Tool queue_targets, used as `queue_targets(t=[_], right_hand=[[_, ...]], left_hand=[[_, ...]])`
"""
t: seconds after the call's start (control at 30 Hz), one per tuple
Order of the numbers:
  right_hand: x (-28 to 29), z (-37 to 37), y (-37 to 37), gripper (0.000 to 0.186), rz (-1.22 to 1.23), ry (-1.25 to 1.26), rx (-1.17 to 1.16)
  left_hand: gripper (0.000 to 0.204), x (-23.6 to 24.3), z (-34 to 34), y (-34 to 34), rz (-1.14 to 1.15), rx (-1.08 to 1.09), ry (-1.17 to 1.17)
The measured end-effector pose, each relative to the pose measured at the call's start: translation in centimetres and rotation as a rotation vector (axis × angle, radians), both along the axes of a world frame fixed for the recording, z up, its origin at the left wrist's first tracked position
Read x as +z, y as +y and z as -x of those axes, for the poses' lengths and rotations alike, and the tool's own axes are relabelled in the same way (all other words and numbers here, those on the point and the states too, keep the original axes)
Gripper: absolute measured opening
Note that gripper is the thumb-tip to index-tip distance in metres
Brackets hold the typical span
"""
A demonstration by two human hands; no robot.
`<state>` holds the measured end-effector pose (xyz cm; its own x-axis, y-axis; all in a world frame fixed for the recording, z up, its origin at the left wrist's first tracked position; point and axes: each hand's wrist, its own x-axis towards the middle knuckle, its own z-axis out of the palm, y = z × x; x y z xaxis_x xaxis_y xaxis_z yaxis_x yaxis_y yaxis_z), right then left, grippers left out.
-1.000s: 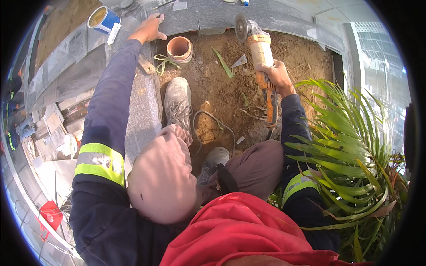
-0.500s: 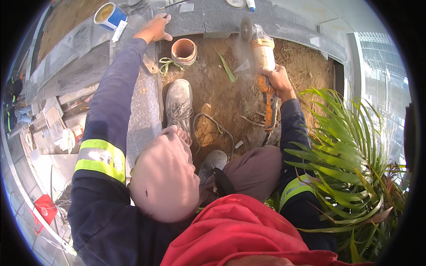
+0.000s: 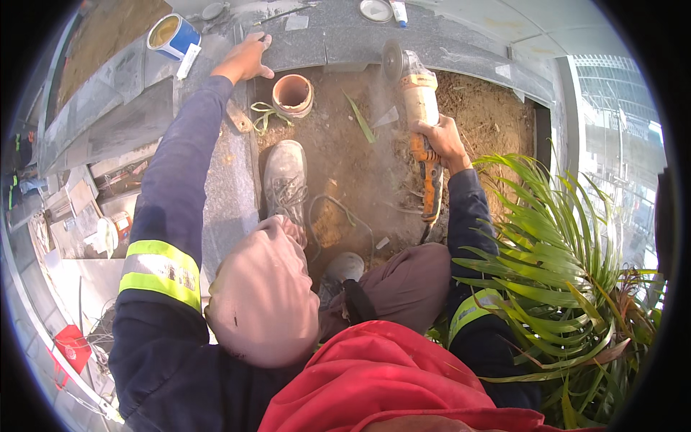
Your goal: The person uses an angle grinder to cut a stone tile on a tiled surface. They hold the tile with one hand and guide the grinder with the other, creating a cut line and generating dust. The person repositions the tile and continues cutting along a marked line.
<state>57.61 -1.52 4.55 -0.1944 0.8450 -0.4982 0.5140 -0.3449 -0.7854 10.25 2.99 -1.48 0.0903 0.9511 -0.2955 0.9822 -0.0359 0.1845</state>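
My right hand (image 3: pixel 440 140) is wrapped round the body of an orange and pale angle grinder (image 3: pixel 419 104), its cord trailing from the near end. The grinder's round disc (image 3: pixel 393 60) stands on edge at the inner edge of the grey stone slab (image 3: pixel 353 45); whether it touches the stone I cannot tell. Pale dust hangs in the air below the disc. On the far left, my left hand (image 3: pixel 247 60) leans on the slabs with fingers apart, holding nothing. Just right of it, an orange-brown pipe end (image 3: pixel 294 93) sticks up from the soil.
A blue-and-white paint can (image 3: pixel 173 37) stands on the slabs at far left. A round lid (image 3: pixel 376 10) and a small tube (image 3: pixel 399 13) lie at the far edge. My boot (image 3: pixel 286 176) is on the soil (image 3: pixel 338 165). A leafy plant (image 3: pixel 568 266) crowds my right arm.
The view has shifted slightly, so most things appear a little lower and further left. Dust has spread wider over the soil. Both hands keep about the same places.
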Motion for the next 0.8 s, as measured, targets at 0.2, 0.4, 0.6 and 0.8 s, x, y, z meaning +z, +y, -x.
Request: queue_targets(t=[0.2, 0.4, 0.6, 0.8], right_hand=[[-0.8, -0.1, 0.5, 0.049, 0.004, -0.036, -0.036], [-0.9, 0.4, 0.7, 0.045, 0.026, 0.054, -0.076], [-0.9, 0.6, 0.5, 0.040, 0.016, 0.052, -0.076], [-1.3, 0.2, 0.1, 0.037, -0.010, 0.083, -0.076]], left_hand=[[0.107, 0.5, -0.6, 0.1, -0.004, -0.005, 0.019], [0.106, 0.5, -0.6, 0.1, 0.018, 0.007, -0.002], [0.108, 0.2, -0.1, 0.1, 0.002, 0.014, -0.011], [0.108, 0.4, -0.5, 0.2, 0.025, 0.010, -0.013]])
